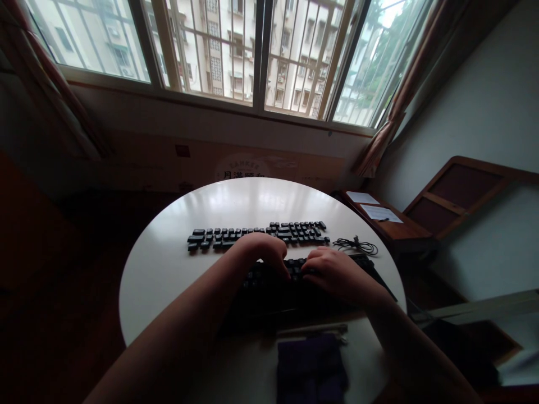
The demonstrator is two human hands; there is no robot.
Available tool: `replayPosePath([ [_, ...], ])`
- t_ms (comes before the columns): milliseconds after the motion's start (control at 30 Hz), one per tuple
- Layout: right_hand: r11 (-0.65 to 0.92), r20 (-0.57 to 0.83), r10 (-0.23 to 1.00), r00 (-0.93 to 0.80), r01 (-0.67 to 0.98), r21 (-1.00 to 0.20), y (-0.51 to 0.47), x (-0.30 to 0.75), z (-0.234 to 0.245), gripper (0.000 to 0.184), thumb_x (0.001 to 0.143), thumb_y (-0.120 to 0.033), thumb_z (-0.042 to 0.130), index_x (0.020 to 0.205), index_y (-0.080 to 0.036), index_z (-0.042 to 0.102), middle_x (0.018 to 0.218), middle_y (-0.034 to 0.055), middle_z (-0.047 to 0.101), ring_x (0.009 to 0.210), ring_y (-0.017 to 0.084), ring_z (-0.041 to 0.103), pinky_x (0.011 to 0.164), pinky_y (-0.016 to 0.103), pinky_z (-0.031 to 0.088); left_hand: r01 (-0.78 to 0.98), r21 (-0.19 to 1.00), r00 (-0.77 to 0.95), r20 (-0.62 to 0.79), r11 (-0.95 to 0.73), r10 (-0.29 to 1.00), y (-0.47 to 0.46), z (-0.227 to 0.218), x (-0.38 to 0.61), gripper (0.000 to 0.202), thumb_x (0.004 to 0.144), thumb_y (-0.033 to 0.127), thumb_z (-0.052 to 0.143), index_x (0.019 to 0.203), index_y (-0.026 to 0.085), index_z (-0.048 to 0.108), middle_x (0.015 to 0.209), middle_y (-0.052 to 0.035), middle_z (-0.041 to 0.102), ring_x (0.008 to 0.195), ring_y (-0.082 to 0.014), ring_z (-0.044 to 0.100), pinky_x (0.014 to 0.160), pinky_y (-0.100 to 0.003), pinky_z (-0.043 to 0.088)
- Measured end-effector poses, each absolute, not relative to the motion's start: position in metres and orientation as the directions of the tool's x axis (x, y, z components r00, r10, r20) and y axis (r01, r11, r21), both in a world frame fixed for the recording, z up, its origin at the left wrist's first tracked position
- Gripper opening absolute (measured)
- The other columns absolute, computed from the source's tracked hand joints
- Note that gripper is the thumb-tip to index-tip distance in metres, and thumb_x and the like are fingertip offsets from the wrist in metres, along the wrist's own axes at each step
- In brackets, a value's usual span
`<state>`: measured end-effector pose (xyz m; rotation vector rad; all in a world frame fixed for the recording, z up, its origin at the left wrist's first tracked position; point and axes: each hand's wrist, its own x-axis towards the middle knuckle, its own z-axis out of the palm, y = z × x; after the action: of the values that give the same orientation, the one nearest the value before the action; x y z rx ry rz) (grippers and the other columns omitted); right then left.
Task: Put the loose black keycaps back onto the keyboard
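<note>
A black keyboard [290,300] lies on the white round table in front of me, dim in shadow, with some keys still seated along its far part. My left hand [267,249] bends over it from the left, its fingers curled downward onto the keys; whatever they pinch is hidden. On the keyboard's right half, my right hand [326,268] rests with closed, bent fingers, and I cannot make out what is between them. Beyond both hands, loose black keycaps [244,237] stand in rows, laid out like a keyboard.
A coiled black cable [356,245] lies right of the keycaps. Nearer me on the white table [158,280] are a dark purple cloth [311,367] and a thin metal tool [311,331]. A wooden desk [404,229] holding papers [381,213] stands at right, below the barred window.
</note>
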<state>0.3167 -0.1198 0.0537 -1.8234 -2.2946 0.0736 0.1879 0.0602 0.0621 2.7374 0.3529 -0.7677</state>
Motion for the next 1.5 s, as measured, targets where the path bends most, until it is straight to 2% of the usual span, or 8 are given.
replayPosePath([
  [133, 0.243, 0.108, 0.968, -0.225, 0.947, -0.208, -0.119, 0.323, 0.053, 0.012, 0.091, -0.023, 0.064, 0.098, -0.023, 0.075, 0.094, 0.0038, 0.071, 0.088, 0.019, 0.064, 0.079, 0.03, 0.045, 0.299, 0.19, 0.831, -0.534, -0.935, 0.157, 0.06, 0.061, 0.188, 0.065, 0.067, 0.072, 0.064, 0.092, 0.013, 0.073, 0.086, -0.0068, 0.071, 0.067, -0.0188, 0.058, 0.059, -0.029, 0.044],
  [300, 0.299, 0.124, 0.954, -0.273, 0.859, -0.414, -0.115, 0.342, 0.054, 0.014, 0.092, -0.028, 0.065, 0.099, -0.022, 0.075, 0.092, 0.0022, 0.072, 0.083, 0.016, 0.066, 0.078, 0.026, 0.047, 0.308, 0.197, 0.828, -0.538, -0.931, 0.16, 0.059, 0.064, 0.187, 0.063, 0.068, 0.072, 0.064, 0.092, 0.014, 0.072, 0.088, -0.0067, 0.071, 0.068, -0.019, 0.059, 0.059, -0.029, 0.044],
  [400, 0.286, 0.123, 0.958, -0.259, 0.837, -0.466, -0.113, 0.349, 0.053, 0.014, 0.091, -0.029, 0.065, 0.098, -0.021, 0.075, 0.09, 0.0024, 0.073, 0.079, 0.016, 0.066, 0.075, 0.026, 0.047, 0.303, 0.205, 0.832, -0.534, -0.931, 0.153, 0.059, 0.065, 0.187, 0.061, 0.069, 0.071, 0.064, 0.09, 0.014, 0.071, 0.088, -0.0063, 0.071, 0.069, -0.0192, 0.059, 0.058, -0.029, 0.044],
  [600, 0.289, 0.081, 0.956, -0.282, 0.857, -0.428, -0.11, 0.342, 0.049, 0.015, 0.091, -0.029, 0.064, 0.098, -0.022, 0.076, 0.089, 0.0018, 0.073, 0.082, 0.017, 0.065, 0.077, 0.026, 0.046, 0.278, 0.211, 0.84, -0.527, -0.937, 0.131, 0.061, 0.064, 0.189, 0.058, 0.068, 0.072, 0.064, 0.082, 0.015, 0.069, 0.081, -0.0049, 0.069, 0.066, -0.0185, 0.059, 0.057, -0.029, 0.043],
  [833, 0.252, 0.061, 0.967, -0.246, 0.918, -0.307, -0.115, 0.331, 0.051, 0.015, 0.09, -0.026, 0.064, 0.1, -0.023, 0.075, 0.092, 0.003, 0.072, 0.084, 0.018, 0.065, 0.08, 0.028, 0.044, 0.284, 0.21, 0.84, -0.526, -0.935, 0.137, 0.06, 0.063, 0.189, 0.059, 0.067, 0.072, 0.064, 0.083, 0.015, 0.07, 0.079, -0.0047, 0.068, 0.068, -0.0194, 0.059, 0.061, -0.03, 0.044],
  [1100, 0.251, 0.065, 0.968, -0.244, 0.91, -0.329, -0.117, 0.33, 0.054, 0.014, 0.09, -0.025, 0.063, 0.098, -0.022, 0.074, 0.092, 0.0027, 0.072, 0.083, 0.018, 0.065, 0.079, 0.028, 0.044, 0.287, 0.202, 0.839, -0.525, -0.936, 0.144, 0.06, 0.063, 0.188, 0.058, 0.066, 0.073, 0.065, 0.08, 0.017, 0.067, 0.08, -0.0042, 0.068, 0.066, -0.0175, 0.057, 0.058, -0.028, 0.042],
  [1500, 0.238, 0.039, 0.971, -0.235, 0.938, -0.251, -0.118, 0.322, 0.052, 0.012, 0.09, -0.023, 0.063, 0.095, -0.023, 0.074, 0.091, 0.0027, 0.072, 0.083, 0.018, 0.065, 0.074, 0.028, 0.042, 0.292, 0.224, 0.848, -0.511, -0.93, 0.143, 0.06, 0.064, 0.187, 0.057, 0.066, 0.071, 0.065, 0.078, 0.015, 0.07, 0.076, -0.0046, 0.068, 0.063, -0.0177, 0.056, 0.057, -0.029, 0.042],
])
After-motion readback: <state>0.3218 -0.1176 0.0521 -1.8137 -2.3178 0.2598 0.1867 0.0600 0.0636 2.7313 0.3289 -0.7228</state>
